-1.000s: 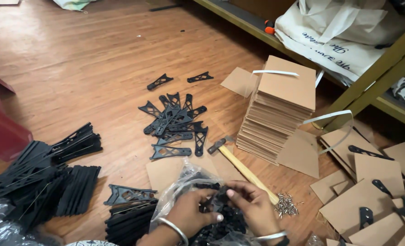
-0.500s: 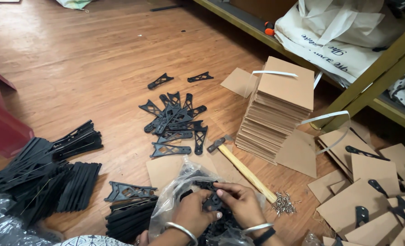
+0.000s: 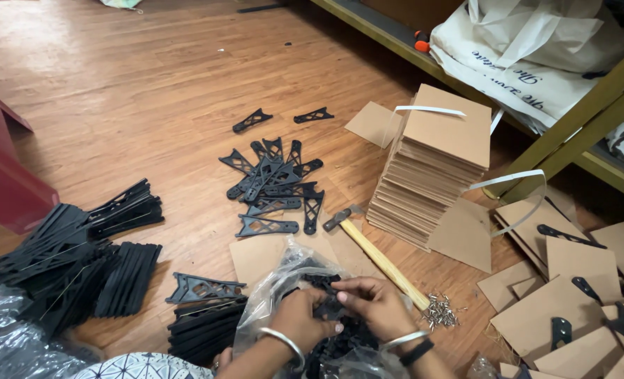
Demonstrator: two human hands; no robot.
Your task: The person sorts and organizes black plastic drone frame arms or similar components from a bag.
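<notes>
Both hands work together over a clear plastic bag full of small black plastic parts, low in the head view. My left hand, with a silver bangle on the wrist, pinches a small black part at the bag's mouth. Fingers of my right hand, which wears a bangle and a dark band, close on the same part from the right. Just right of them a hammer with a wooden handle lies on the floor, and a small heap of nails sits past its handle end.
A tall stack of brown cardboard squares stands at centre right. Loose black brackets are scattered mid-floor, stacked ones lie left. Cardboard pieces with brackets on them lie right. A red stool is far left, a shelf with white bags behind.
Both hands stayed at the bag's mouth, fingers shifting on the small black part. The view moved slightly.
</notes>
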